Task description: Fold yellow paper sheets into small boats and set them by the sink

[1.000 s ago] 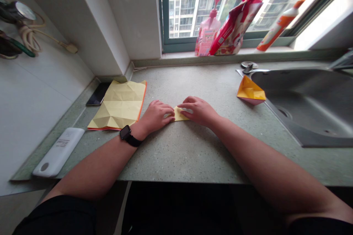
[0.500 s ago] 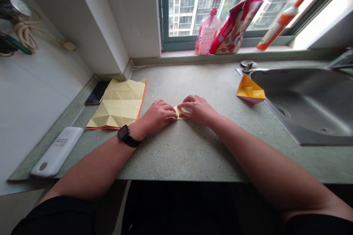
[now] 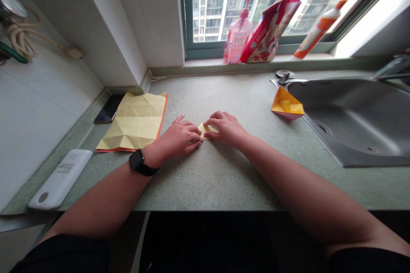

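Two hands on speckled stone countertop [image 3: 221, 183] by window [image 3: 205, 8]: yellow origami fold [image 3: 206, 130], long axis approx 9-to-3; L hand [image 3: 177, 136], R hand [image 3: 226, 129] fingers together on its ends.

Daylight from the window [image 3: 208, 8] glares upper right; the right hand [image 3: 226, 130] casts a faint shadow.

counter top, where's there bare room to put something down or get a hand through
The widest bare patch of speckled counter lies beyond the left hand and right hand, between the creased yellow sheet and the folded origami piece. A narrower strip runs between the forearms, toward the front edge. It's crowded at the left end, around the phone and white plastic device.
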Available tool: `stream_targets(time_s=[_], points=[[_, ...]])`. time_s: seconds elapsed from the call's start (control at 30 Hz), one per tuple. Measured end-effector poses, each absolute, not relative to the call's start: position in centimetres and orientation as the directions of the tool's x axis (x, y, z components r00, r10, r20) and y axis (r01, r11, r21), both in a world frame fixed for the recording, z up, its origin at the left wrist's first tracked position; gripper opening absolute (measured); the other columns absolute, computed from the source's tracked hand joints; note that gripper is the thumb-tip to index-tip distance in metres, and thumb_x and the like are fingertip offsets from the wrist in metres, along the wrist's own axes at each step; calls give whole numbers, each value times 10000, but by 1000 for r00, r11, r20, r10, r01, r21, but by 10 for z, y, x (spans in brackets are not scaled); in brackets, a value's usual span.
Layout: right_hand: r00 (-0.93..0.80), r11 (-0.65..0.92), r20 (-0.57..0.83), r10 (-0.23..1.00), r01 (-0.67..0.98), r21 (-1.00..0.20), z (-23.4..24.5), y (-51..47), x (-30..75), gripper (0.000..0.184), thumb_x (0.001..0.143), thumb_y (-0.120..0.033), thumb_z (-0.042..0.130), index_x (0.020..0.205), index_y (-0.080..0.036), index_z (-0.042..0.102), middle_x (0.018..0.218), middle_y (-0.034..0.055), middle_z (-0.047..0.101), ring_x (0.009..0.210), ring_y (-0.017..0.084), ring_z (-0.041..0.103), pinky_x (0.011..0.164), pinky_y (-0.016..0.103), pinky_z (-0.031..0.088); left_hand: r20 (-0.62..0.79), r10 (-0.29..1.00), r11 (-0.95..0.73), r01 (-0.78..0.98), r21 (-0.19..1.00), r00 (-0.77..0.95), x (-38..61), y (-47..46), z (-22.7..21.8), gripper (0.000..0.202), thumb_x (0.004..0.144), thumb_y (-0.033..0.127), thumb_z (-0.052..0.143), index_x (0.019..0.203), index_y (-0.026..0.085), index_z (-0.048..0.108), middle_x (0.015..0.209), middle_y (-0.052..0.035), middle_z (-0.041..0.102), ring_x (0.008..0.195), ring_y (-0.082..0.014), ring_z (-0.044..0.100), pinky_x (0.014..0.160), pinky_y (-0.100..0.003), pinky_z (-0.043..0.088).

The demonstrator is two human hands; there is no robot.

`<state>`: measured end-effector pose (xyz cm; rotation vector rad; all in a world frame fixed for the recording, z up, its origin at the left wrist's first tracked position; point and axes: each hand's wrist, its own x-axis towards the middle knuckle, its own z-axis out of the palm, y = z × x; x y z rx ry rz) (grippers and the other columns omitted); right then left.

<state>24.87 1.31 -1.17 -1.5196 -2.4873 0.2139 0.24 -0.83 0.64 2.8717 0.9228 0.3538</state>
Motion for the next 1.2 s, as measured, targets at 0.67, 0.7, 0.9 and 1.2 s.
stream_targets(time_s=[0.67,0.7,0.9,1.2], points=[[-456,466,101,884,853,-234,-10,13,249,359,984,-519,766,1286,-326,791,1365,117,706,1242,355,621,1032,503,505,355,625,-776,602,188,695,-3,-11,22,205,1082,299,629,1160,237,808,1233,-74,788,1125,-260,691,1041,-445,510],[-460,472,107,881,850,-234,-10,13,250,356,987,-524,760,1280,-325,794,1360,118,708,1235,354,623,1029,503,506,360,607,-792,577,200,708,0,-11,16,196,1082,291,630,1162,243,803,1236,-71,788,1127,-259,692,1036,-445,515],[-494,506,113,862,825,-250,-12,15,255,381,988,-543,757,1306,-338,795,1366,110,711,1236,344,618,1046,498,499,217,578,-811,526,256,787,4,-10,2,187,1047,266,685,1192,255,802,1168,-66,783,1089,-244,709,1007,-428,531],[-529,532,90,844,802,-273,-14,17,261,466,963,-559,784,1378,-347,769,1421,116,688,1295,351,611,1118,530,488,185,590,-798,532,282,786,2,-9,4,184,1058,277,686,1162,255,835,1159,-67,789,1065,-239,709,990,-420,524]])
